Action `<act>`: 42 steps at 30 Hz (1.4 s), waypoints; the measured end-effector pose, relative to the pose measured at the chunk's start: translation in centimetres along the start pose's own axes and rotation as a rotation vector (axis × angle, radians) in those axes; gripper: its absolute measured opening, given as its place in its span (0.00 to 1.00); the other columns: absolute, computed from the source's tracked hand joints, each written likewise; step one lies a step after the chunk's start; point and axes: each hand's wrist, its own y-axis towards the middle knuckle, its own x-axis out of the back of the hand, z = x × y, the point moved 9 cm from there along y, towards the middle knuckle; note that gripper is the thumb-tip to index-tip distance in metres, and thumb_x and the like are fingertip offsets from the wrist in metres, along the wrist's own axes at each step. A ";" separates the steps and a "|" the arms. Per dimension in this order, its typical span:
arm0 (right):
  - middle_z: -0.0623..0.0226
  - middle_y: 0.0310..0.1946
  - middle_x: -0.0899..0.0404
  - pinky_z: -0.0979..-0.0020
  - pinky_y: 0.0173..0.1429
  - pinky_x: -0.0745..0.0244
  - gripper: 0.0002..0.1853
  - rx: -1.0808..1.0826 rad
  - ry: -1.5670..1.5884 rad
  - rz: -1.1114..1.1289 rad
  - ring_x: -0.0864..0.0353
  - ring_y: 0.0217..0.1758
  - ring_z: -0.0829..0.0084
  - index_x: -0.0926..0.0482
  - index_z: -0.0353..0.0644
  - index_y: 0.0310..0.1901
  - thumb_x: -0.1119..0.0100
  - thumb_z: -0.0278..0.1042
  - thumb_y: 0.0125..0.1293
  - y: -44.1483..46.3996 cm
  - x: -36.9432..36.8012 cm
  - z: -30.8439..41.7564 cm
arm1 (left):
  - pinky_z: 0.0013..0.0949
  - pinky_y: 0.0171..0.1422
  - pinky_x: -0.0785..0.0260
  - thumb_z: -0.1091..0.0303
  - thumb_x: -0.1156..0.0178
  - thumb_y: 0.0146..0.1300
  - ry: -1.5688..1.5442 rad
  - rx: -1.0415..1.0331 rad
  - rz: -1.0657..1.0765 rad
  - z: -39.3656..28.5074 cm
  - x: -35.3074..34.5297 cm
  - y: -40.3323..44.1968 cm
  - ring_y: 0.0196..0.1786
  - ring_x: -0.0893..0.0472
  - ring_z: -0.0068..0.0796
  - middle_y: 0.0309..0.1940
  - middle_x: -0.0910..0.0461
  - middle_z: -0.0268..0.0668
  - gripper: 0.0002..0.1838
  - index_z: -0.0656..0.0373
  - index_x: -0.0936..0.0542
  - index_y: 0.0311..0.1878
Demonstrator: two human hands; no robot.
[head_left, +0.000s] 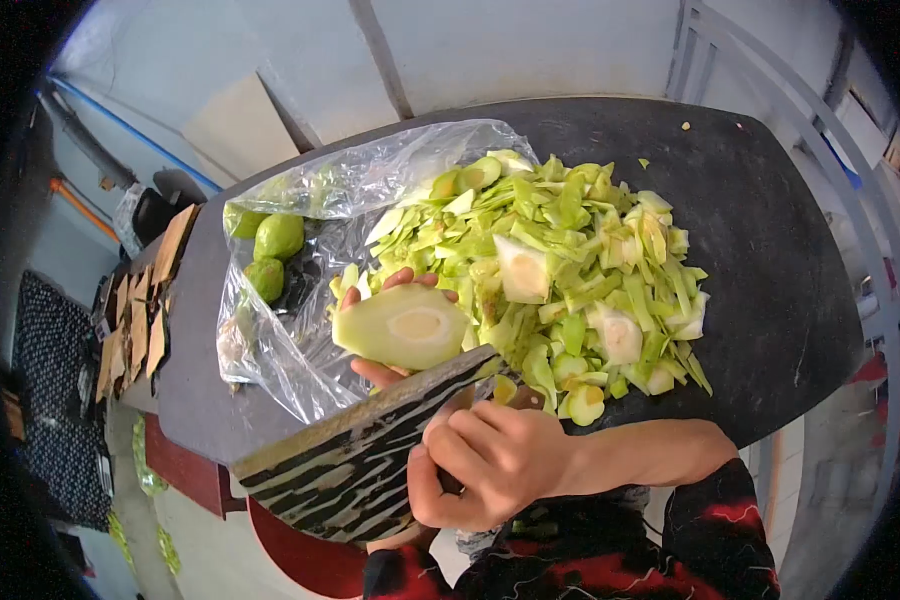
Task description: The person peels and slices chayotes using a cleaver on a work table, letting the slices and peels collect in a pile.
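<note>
My left hand [378,373] holds a peeled green mango [365,335], its flat cut face towards me showing a pale oval seed. The fingers curl over its far edge; the palm is hidden behind it. My right hand [495,460] is closed around what looks like a knife [526,395], mostly hidden by the fingers, with a brownish metal end showing beside green slices. Behind this hand, a black-and-pale striped board [330,470] slants, its upper edge just below the mango. Beyond both hands lies a wide heap of green mango slices [570,270] with pale seed pieces among them.
A clear plastic bag [315,385] at left holds several whole green mangoes [279,236]. Everything lies on a dark table [770,300] with a rounded edge. A grey metal railing [885,270] stands at right, a red stool [290,545] below, cardboard pieces [140,320] at far left.
</note>
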 end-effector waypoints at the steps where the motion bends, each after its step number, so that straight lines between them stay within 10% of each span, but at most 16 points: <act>1: 0.64 0.25 0.29 0.77 0.21 0.35 0.13 -0.003 0.007 -0.014 0.28 0.22 0.74 0.31 0.37 0.40 0.42 0.28 0.53 0.0 0.0 0.1 | 0.60 0.54 0.23 0.30 0.52 0.66 0.002 -0.027 -0.021 -0.3 -0.3 -0.1 0.58 0.25 0.58 0.60 0.28 0.55 0.41 0.44 0.42 0.74; 14: 0.65 0.25 0.29 0.78 0.22 0.38 0.12 -0.003 0.082 -0.058 0.26 0.24 0.74 0.31 0.39 0.39 0.43 0.27 0.53 0.1 0.8 0.2 | 0.48 0.49 0.21 0.28 0.62 0.69 0.232 -0.126 -0.082 -1.3 -1.9 -0.4 0.52 0.23 0.49 0.53 0.27 0.54 0.40 0.50 0.39 0.70; 30: 0.64 0.24 0.29 0.77 0.22 0.37 0.14 0.019 0.031 -0.104 0.28 0.22 0.74 0.29 0.38 0.40 0.41 0.29 0.51 0.0 0.8 -1.1 | 0.71 0.57 0.30 0.44 0.43 0.67 -0.226 0.138 0.397 1.6 -0.1 -0.7 0.65 0.33 0.63 0.63 0.32 0.56 0.31 0.49 0.33 0.67; 42: 0.62 0.26 0.27 0.78 0.24 0.31 0.14 -0.080 -0.016 -0.067 0.26 0.23 0.74 0.28 0.39 0.39 0.41 0.30 0.49 0.3 0.6 -2.0 | 0.65 0.60 0.31 0.55 0.47 0.71 -0.136 0.279 0.273 2.3 -2.7 -1.2 0.63 0.30 0.60 0.60 0.28 0.49 0.19 0.44 0.29 0.63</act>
